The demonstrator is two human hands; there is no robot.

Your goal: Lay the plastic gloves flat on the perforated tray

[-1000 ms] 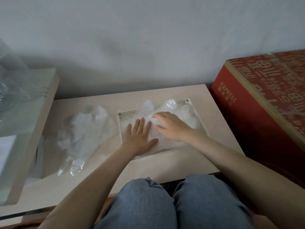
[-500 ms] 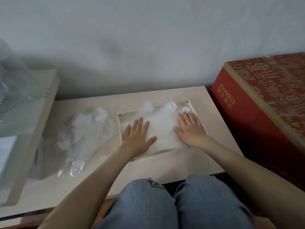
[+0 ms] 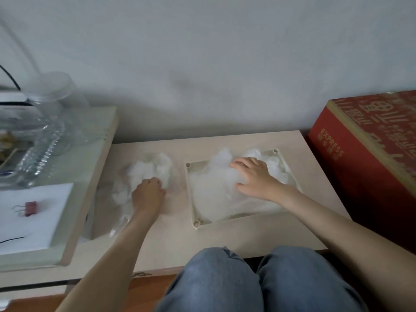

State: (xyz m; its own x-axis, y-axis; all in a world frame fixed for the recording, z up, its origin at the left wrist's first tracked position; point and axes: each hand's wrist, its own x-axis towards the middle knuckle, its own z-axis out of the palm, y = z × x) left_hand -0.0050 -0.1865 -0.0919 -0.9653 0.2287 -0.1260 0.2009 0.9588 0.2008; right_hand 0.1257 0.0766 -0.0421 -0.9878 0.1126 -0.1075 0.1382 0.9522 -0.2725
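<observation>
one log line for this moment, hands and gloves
left hand grips glove pile beside tray | right hand presses tray gloves flat | likely next: lift another glove

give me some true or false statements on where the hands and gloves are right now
1. The right hand rests on the gloves in the tray. True.
2. The left hand presses inside the perforated tray. False: it is left of the tray, fingers curled into the loose pile of gloves on the table.
3. A red box stands to the right of the table. True.
4. The perforated tray holds nothing. False: crumpled gloves lie in it under the right hand.
5. A binder clip lies in the tray. False: it lies on a white sheet at far left.
</observation>
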